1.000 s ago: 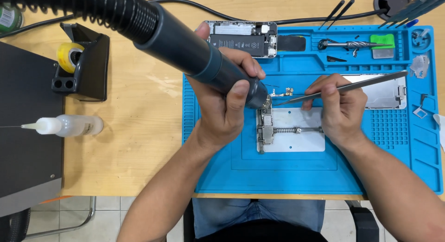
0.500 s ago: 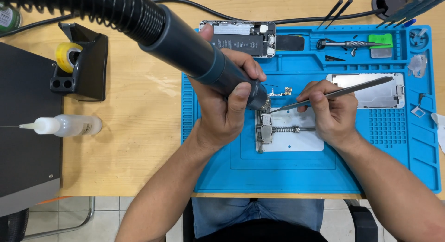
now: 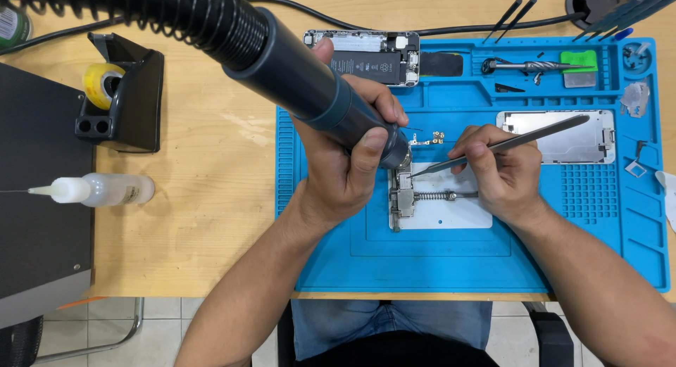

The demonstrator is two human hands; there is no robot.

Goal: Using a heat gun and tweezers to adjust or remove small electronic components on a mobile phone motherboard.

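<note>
My left hand (image 3: 348,163) grips a thick dark grey hot-air handle (image 3: 310,85) with a ribbed black hose; its nozzle points down at a small circuit board (image 3: 403,198) clamped in a white spring holder (image 3: 451,211) on the blue work mat (image 3: 338,247). My right hand (image 3: 500,173) holds long metal tweezers (image 3: 507,143). Their tips touch the board's top right next to the nozzle. A few small metal parts (image 3: 431,136) lie on the mat just behind the board.
An opened phone body (image 3: 362,56) and a metal screen frame (image 3: 556,136) lie at the mat's far edge and right. Tools sit in the mat's top tray (image 3: 535,66). A tape dispenser (image 3: 116,92), a squeeze bottle (image 3: 98,190) and a black box (image 3: 39,191) stand left.
The right hand has slid slightly left and down, bringing the tweezers' tips onto the board. The left hand and hot-air handle have barely moved.
</note>
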